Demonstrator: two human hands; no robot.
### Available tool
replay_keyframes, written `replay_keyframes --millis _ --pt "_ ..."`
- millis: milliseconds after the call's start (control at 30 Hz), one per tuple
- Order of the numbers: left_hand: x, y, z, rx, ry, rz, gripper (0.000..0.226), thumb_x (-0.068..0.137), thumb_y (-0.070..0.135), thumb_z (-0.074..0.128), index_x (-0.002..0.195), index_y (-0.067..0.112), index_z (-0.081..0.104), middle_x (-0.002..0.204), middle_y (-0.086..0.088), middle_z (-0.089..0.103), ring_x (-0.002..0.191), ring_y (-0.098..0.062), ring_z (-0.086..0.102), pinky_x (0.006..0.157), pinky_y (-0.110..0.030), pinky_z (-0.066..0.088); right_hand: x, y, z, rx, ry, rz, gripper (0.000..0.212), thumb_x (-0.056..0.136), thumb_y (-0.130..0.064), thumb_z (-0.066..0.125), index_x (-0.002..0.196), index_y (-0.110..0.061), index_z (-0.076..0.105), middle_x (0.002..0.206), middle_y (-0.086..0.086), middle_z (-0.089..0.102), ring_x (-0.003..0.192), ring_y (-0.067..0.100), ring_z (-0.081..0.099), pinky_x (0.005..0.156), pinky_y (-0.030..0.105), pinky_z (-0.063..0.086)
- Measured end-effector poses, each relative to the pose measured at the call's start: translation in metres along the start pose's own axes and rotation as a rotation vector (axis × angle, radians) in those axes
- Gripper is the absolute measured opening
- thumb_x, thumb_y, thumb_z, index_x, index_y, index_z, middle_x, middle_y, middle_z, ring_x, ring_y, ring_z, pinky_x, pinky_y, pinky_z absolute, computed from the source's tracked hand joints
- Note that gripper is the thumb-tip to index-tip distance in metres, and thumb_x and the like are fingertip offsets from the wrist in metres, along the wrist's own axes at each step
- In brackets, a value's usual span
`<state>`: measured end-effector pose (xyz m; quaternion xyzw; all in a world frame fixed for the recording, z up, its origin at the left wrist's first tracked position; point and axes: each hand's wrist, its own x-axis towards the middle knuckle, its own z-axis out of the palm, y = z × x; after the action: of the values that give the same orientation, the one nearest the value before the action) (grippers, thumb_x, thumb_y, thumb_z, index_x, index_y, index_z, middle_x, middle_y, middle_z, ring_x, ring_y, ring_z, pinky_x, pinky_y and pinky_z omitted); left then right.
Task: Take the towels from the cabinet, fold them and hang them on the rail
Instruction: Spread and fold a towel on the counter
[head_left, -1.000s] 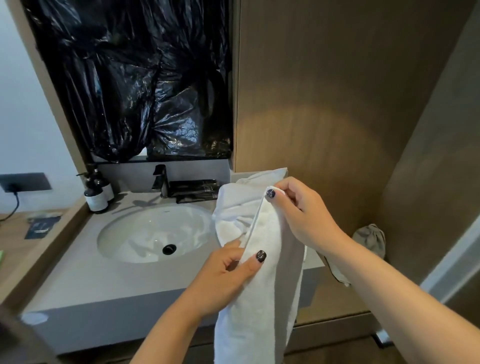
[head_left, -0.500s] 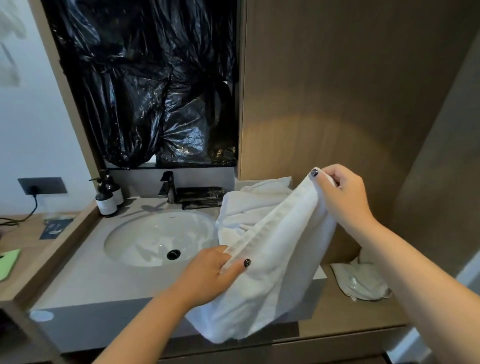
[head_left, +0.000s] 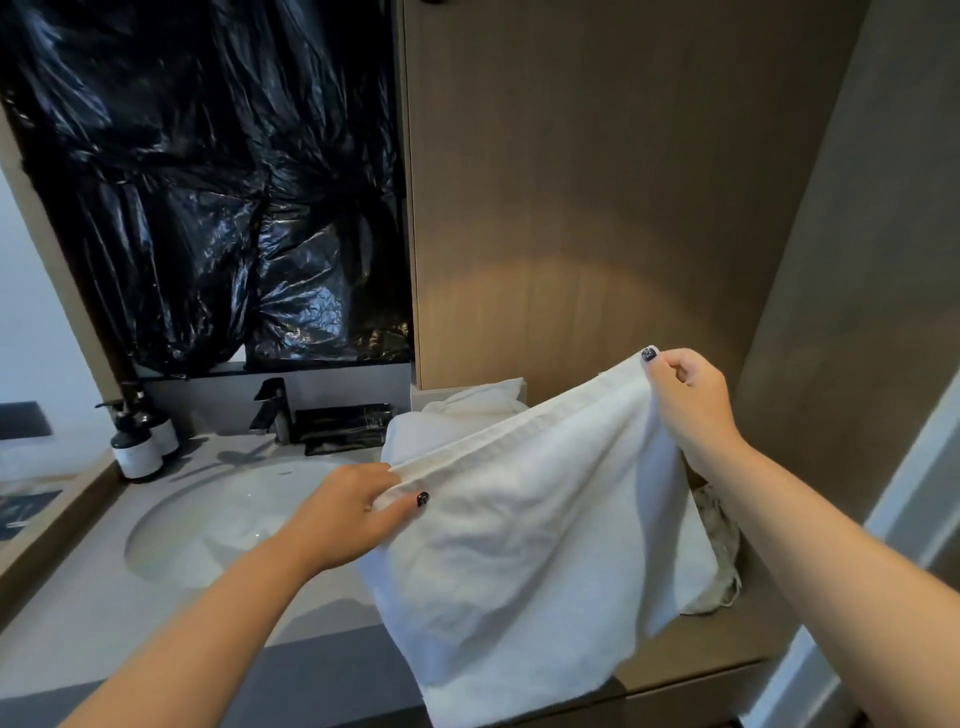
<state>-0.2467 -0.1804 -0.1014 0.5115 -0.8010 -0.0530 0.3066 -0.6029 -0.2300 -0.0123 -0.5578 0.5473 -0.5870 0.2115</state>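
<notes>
Towel (head_left: 524, 525): white cloth, soft matt pile with a woven band along the top edge. Sheet (head_left: 218, 182) over the mirror area: black plastic, crinkled, glossy. Wall panel (head_left: 597, 182): wood grain, matt. Basin (head_left: 197, 525): white, smooth, glossy. Countertop (head_left: 93, 623): grey, smooth, matt. Tap (head_left: 272, 410): dark metal.

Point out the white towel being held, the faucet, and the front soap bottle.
white towel (head_left: 535, 519): head view, on the middle of the spread cloth.
faucet (head_left: 272, 410): head view, on its dark upright body behind the basin.
front soap bottle (head_left: 136, 454): head view, on its pale label.
</notes>
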Motion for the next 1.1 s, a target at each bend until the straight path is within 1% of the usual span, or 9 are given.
replay_keyframes --millis 100,200,300,433,633,733,867,967,1100 --pt "0.009 0.004 0.001 -0.030 0.026 -0.016 0.058 0.078 0.070 0.047 0.055 0.018 0.054 0.058 0.007 0.047 0.067 -0.008 0.051 0.056 -0.019 0.035 0.004 0.003 -0.015 -0.025 0.008 -0.015 0.026 0.100 -0.028 0.053 0.084 -0.008 0.057 0.077 -0.002 0.050 0.068 0.009 0.044 0.060 0.020 0.037" --pt "0.017 0.009 0.003 -0.024 0.046 0.012 0.053 0.078 0.067 0.049 0.050 0.022 0.049 0.055 0.006 0.046 0.062 -0.007 0.051 0.053 -0.017 0.033 0.005 0.009 -0.027 -0.011 0.026 -0.017 0.027 0.100 -0.029 0.052 0.088 -0.005 0.058 0.079 -0.001 0.051 0.069 0.010 0.045 0.061 0.022 0.037" --pt "0.025 0.009 0.007 -0.037 0.107 0.022 0.053 0.078 0.064 0.053 0.054 0.018 0.058 0.057 0.005 0.052 0.063 -0.010 0.054 0.052 -0.017 0.035 0.005 0.015 -0.035 0.012 0.067 -0.007 0.028 0.101 -0.028 0.051 0.086 -0.005 0.058 0.079 -0.001 0.051 0.070 0.011 0.045 0.063 0.023 0.038" --pt "0.032 0.007 0.012 -0.104 0.118 -0.051 0.053 0.075 0.063 0.055 0.056 0.013 0.060 0.060 0.000 0.056 0.061 -0.017 0.054 0.056 -0.030 0.040 0.003 0.023 -0.045 0.024 0.095 0.008 0.031 0.100 -0.028 0.052 0.088 0.000 0.059 0.079 0.001 0.051 0.071 0.012 0.044 0.064 0.025 0.037" --pt "0.032 0.013 0.013 -0.155 0.028 -0.052 0.054 0.074 0.061 0.056 0.056 0.011 0.063 0.059 -0.001 0.055 0.060 -0.017 0.053 0.054 -0.022 0.036 0.005 0.032 -0.059 0.048 0.100 0.028 0.032 0.100 -0.029 0.054 0.091 0.001 0.061 0.081 0.002 0.053 0.073 0.014 0.045 0.065 0.027 0.037" --pt "0.032 0.023 0.016 -0.256 0.159 -0.208 0.056 0.064 0.062 0.060 0.056 0.006 0.063 0.061 -0.006 0.057 0.058 -0.018 0.051 0.055 -0.022 0.035 0.007 0.037 -0.064 0.076 0.127 0.051 0.034 0.100 -0.028 0.054 0.090 0.004 0.059 0.081 0.005 0.051 0.075 0.015 0.044 0.065 0.028 0.036" --pt "0.032 0.035 0.024 -0.607 0.317 -0.508 0.061 0.061 0.052 0.079 0.066 -0.005 0.058 0.067 -0.023 0.052 0.061 -0.020 0.047 0.058 -0.034 0.037 0.007 0.044 -0.066 0.114 0.139 0.087 0.031 0.100 -0.027 0.053 0.084 -0.002 0.058 0.081 0.005 0.050 0.075 0.015 0.043 0.065 0.027 0.036" --pt "0.031 0.044 0.028 -0.744 0.348 -0.558 0.049 0.075 0.029 0.085 0.070 -0.006 0.051 0.068 -0.013 0.050 0.065 -0.021 0.046 0.061 -0.036 0.035 0.006 0.050 -0.069 0.115 0.141 0.103 0.027 0.101 -0.029 0.052 0.082 -0.010 0.059 0.080 0.000 0.051 0.074 0.013 0.043 0.066 0.026 0.036" --pt "0.028 0.052 0.024 -0.770 0.374 -0.536 0.034 0.083 0.025 0.078 0.077 -0.005 0.064 0.070 -0.015 0.059 0.066 -0.021 0.049 0.060 -0.032 0.037 0.006 0.062 -0.079 0.077 0.103 0.113 0.024 0.099 -0.031 0.054 0.093 -0.010 0.063 0.089 0.003 0.058 0.081 0.015 0.051 0.077 0.033 0.042"
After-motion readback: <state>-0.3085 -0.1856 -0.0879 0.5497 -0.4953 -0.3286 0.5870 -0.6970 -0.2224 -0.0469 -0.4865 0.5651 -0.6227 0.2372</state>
